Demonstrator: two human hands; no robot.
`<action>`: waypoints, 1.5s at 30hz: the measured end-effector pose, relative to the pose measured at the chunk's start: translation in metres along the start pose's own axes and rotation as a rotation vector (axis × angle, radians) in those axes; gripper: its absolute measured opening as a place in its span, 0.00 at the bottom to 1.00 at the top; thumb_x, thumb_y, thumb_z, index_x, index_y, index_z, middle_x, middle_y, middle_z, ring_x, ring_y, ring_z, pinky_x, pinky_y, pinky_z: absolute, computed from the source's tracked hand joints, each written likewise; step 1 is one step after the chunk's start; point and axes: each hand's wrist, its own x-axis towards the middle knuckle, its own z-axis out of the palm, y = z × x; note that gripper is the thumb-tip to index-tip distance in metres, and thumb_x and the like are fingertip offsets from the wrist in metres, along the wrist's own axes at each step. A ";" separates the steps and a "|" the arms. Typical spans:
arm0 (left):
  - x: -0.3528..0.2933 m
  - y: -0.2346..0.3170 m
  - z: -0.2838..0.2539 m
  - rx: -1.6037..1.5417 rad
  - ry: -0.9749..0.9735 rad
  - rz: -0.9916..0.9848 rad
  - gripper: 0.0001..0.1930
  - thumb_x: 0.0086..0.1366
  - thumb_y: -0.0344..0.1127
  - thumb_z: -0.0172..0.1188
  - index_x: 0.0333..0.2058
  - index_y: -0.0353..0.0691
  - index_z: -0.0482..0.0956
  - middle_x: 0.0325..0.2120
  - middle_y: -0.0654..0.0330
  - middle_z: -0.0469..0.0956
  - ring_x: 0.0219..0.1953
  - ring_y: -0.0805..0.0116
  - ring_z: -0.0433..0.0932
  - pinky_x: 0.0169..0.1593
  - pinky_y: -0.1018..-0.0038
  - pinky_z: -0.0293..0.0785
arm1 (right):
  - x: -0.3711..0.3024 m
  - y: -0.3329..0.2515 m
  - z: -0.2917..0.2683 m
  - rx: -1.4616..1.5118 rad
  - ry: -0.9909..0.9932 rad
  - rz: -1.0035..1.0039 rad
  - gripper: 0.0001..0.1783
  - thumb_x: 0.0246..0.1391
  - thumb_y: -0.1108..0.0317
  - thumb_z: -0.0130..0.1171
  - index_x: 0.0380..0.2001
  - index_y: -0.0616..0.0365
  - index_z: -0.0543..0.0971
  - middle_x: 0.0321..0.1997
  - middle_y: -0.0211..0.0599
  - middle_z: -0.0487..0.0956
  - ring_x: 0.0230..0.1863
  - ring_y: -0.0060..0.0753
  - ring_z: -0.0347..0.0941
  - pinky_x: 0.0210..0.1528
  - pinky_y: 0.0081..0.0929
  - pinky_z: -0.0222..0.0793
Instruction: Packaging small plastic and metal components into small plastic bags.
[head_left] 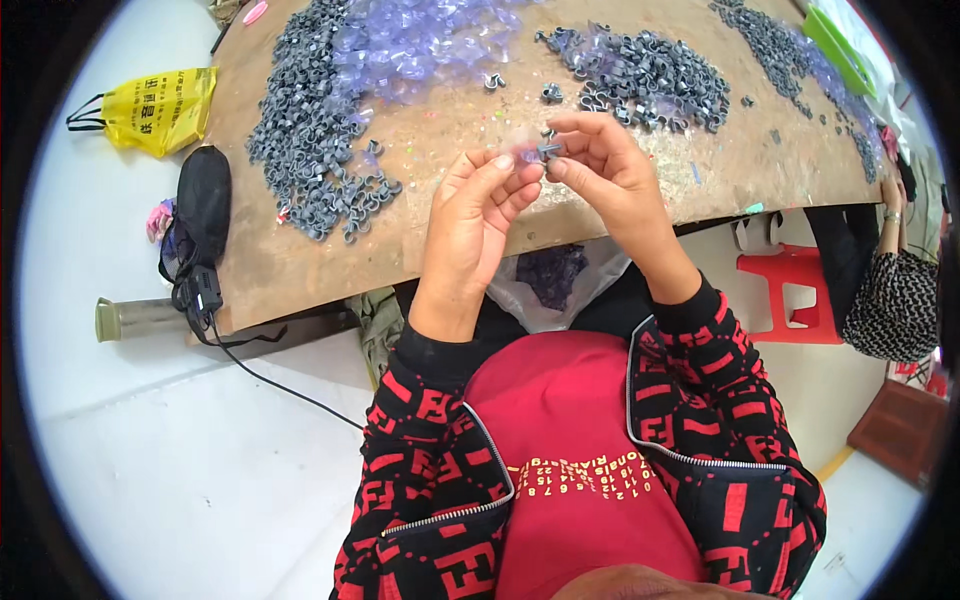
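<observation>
Over the near part of the wooden table (450, 150), my two hands meet with their fingertips close together. My left hand (465, 215) pinches a small translucent purple plastic piece (527, 156), which is partly blurred. Between the thumb and fingers of my right hand (622, 190) is a small grey plastic clip (549, 149). The two parts are touching or very nearly so; the fingers hide which. Left of my hands spreads a heap of grey clips (305, 130), beside a pile of translucent purple pieces (420, 40). Another heap of grey clips (660, 85) lies beyond my right hand.
Below the table edge hangs a clear plastic bag (600, 280) with dark purple contents. A yellow bag (160, 110) and a black pouch (203, 200) are at the left. Farther right are a red stool (790, 290), a green tray (838, 50) and another person's arm (893, 205).
</observation>
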 end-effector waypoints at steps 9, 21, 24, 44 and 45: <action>-0.006 -0.007 0.007 -0.024 0.038 0.080 0.03 0.63 0.28 0.56 0.35 0.39 0.71 0.37 0.55 0.77 0.39 0.67 0.79 0.45 0.73 0.77 | -0.011 -0.003 0.003 -0.193 0.061 -0.095 0.12 0.55 0.77 0.55 0.44 0.63 0.75 0.39 0.34 0.77 0.41 0.24 0.74 0.44 0.21 0.70; -0.014 -0.026 0.022 0.631 -0.035 0.478 0.06 0.62 0.26 0.56 0.37 0.33 0.73 0.52 0.48 0.69 0.42 0.73 0.75 0.44 0.79 0.72 | -0.021 -0.006 -0.003 0.081 0.039 0.040 0.15 0.57 0.78 0.53 0.48 0.64 0.73 0.45 0.33 0.76 0.45 0.21 0.72 0.49 0.19 0.68; -0.014 -0.023 0.018 0.840 -0.100 0.519 0.07 0.62 0.27 0.57 0.38 0.31 0.73 0.53 0.48 0.68 0.42 0.71 0.75 0.43 0.78 0.74 | -0.023 -0.008 -0.005 0.096 0.054 0.050 0.15 0.57 0.77 0.53 0.48 0.64 0.73 0.45 0.32 0.76 0.45 0.19 0.71 0.48 0.18 0.67; -0.021 -0.017 0.006 -0.180 -0.155 -0.086 0.11 0.63 0.29 0.56 0.45 0.39 0.72 0.33 0.62 0.72 0.27 0.79 0.68 0.30 0.83 0.66 | -0.033 -0.028 0.007 0.098 0.160 -0.044 0.14 0.56 0.77 0.55 0.47 0.65 0.74 0.43 0.33 0.76 0.38 0.23 0.74 0.44 0.18 0.68; -0.020 -0.017 0.005 -0.181 -0.155 -0.086 0.11 0.63 0.29 0.56 0.45 0.39 0.72 0.33 0.62 0.72 0.27 0.79 0.68 0.30 0.83 0.66 | -0.034 -0.029 0.008 0.099 0.143 -0.047 0.14 0.56 0.77 0.55 0.46 0.65 0.74 0.42 0.33 0.76 0.38 0.22 0.74 0.44 0.18 0.68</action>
